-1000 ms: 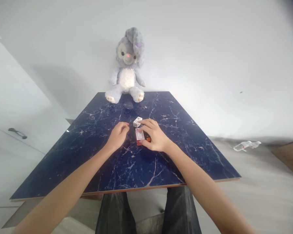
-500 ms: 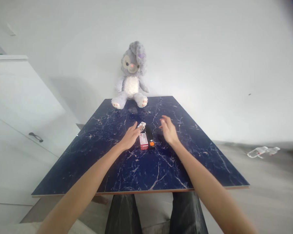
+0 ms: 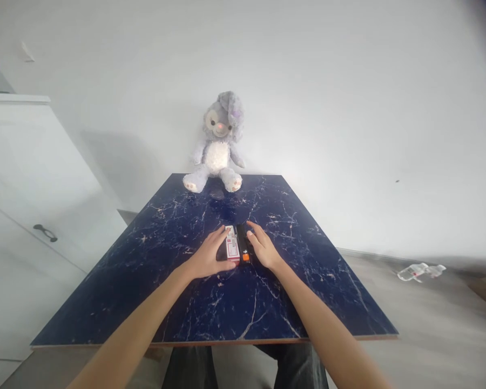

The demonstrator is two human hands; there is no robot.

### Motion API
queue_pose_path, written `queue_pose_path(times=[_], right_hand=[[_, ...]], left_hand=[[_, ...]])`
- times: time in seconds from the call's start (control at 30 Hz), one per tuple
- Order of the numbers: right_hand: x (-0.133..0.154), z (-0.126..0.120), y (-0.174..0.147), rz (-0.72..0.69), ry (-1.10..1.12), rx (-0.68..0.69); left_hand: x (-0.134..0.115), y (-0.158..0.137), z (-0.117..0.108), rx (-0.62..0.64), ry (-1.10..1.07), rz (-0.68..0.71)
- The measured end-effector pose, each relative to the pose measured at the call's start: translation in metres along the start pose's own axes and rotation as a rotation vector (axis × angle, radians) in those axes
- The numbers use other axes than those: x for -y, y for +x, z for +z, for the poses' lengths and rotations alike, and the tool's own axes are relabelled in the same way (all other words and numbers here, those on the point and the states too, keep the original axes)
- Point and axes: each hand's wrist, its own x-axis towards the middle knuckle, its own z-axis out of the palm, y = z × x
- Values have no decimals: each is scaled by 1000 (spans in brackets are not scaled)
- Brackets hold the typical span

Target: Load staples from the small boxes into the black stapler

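Observation:
A small red-and-white box (image 3: 232, 248) lies on the dark blue marbled table (image 3: 202, 313). Close along its right side is a black stapler (image 3: 243, 240) with an orange patch at the near end. My left hand (image 3: 207, 256) spans the box lengthwise, thumb at its near end and fingertips at its far end. On the stapler's right is my right hand (image 3: 266, 251), fingers apart and reaching toward its far end; whether they touch it is hard to tell.
A grey plush rabbit (image 3: 217, 156) sits at the table's back edge against the wall. To the left stands a white cabinet (image 3: 28, 178) with a dark handle. Clear plastic bottles (image 3: 421, 272) lie on the floor at the right.
My left hand has gone from the far end of the box to its left side, with the thumb at the near end. My right hand has come left, up beside the stapler. The view has shifted.

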Motion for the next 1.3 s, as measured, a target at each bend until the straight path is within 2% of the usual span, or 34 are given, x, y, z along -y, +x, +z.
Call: queue_pose_path(times=[0.2, 0.4, 0.53, 0.73, 0.9, 1.3], right_hand=[[0, 2, 1, 72, 37, 19], [-3, 1, 7, 128, 83, 17], [-2, -1, 8, 172, 153, 10], [1, -5, 8, 116, 159, 37], [7, -10, 8, 82, 143, 45], [11, -12, 6, 29, 59, 116]], left_hand=[[0, 0, 3, 11, 24, -67], [2, 18, -8, -77, -70, -111], [5, 15, -13, -113, -43, -143], [28, 0, -20, -258, 77, -163], [45, -1, -22, -250, 51, -189], [33, -2, -19, -221, 81, -161]])
